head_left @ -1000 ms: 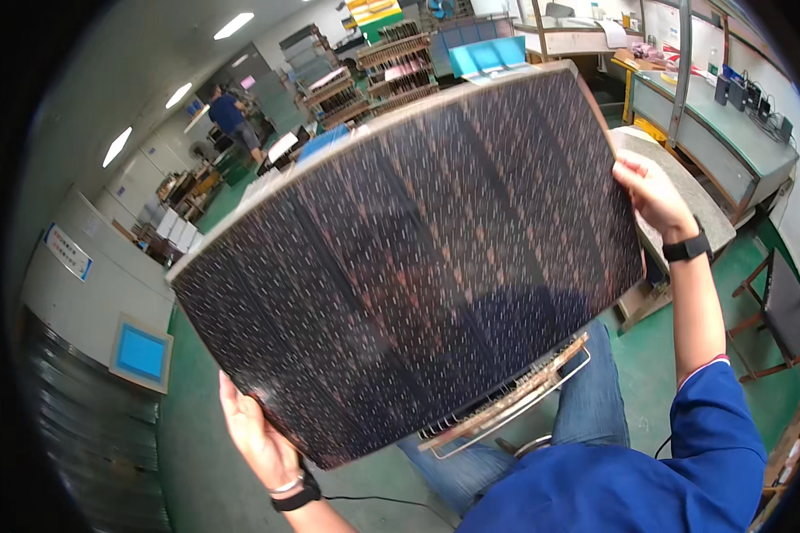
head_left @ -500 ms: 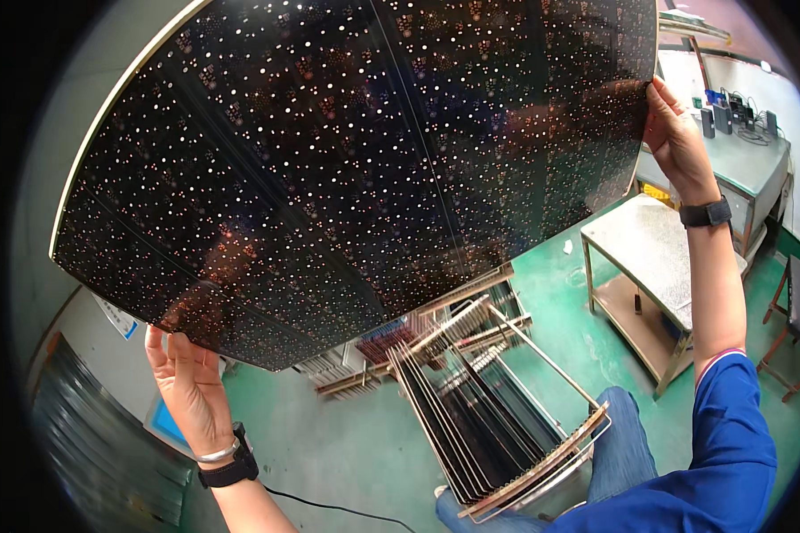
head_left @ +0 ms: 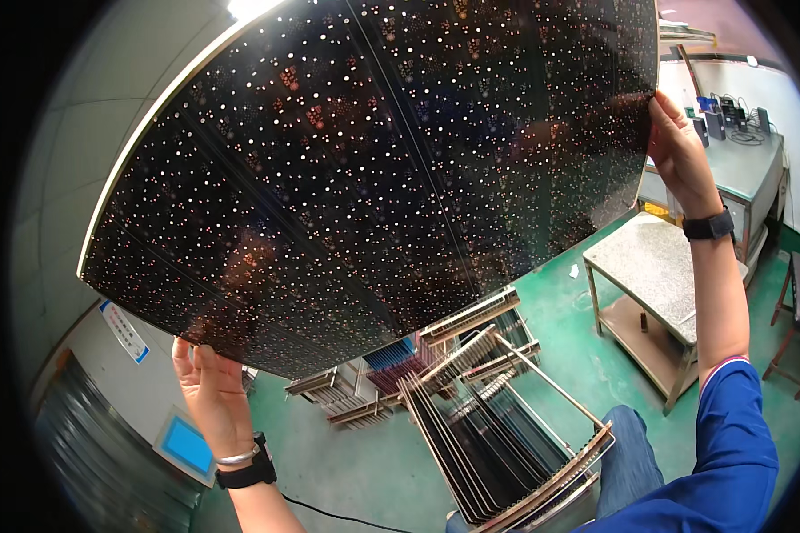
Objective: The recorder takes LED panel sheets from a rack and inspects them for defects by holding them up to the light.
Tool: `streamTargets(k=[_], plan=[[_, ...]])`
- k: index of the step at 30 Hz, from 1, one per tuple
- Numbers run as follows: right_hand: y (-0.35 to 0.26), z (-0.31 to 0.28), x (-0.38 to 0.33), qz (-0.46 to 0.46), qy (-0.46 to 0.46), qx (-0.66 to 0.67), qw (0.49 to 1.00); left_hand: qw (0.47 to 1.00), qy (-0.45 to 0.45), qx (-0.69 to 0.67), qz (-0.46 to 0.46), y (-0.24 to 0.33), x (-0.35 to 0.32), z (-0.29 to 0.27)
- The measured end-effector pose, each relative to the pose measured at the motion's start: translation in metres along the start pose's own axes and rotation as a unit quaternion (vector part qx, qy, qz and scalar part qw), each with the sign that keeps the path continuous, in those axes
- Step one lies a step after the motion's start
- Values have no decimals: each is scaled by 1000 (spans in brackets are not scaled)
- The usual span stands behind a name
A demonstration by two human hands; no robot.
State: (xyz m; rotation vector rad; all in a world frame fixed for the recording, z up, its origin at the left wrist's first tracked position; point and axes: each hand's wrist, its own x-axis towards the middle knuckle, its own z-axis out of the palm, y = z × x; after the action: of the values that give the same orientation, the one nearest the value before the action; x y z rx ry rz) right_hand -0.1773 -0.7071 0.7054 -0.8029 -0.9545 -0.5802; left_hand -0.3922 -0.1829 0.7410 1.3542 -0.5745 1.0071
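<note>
Large dark perforated panel (head_left: 373,169), thin, glossy, dotted with fine holes, raised overhead, left hand (head_left: 209,395) clasping its near-left lower edge, right hand (head_left: 680,151) gripping its right edge, slotted metal rack (head_left: 507,444) of dark sheets below, grey steel table (head_left: 658,266) right.

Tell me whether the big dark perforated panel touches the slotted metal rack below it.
Apart. The head view shows the dark perforated panel raised by the left hand and right hand, with green floor visible between its lower edge and the slotted metal rack.
</note>
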Motion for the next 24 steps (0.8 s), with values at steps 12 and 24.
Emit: streamTargets(k=[12, 24], plan=[[22, -58, -14, -36, 69, -34, 996, 999, -43, -10, -4, -22, -11, 17], [80, -85, -52, 49, 62, -31, 996, 992, -13, -18, -127, -85, -38, 15]])
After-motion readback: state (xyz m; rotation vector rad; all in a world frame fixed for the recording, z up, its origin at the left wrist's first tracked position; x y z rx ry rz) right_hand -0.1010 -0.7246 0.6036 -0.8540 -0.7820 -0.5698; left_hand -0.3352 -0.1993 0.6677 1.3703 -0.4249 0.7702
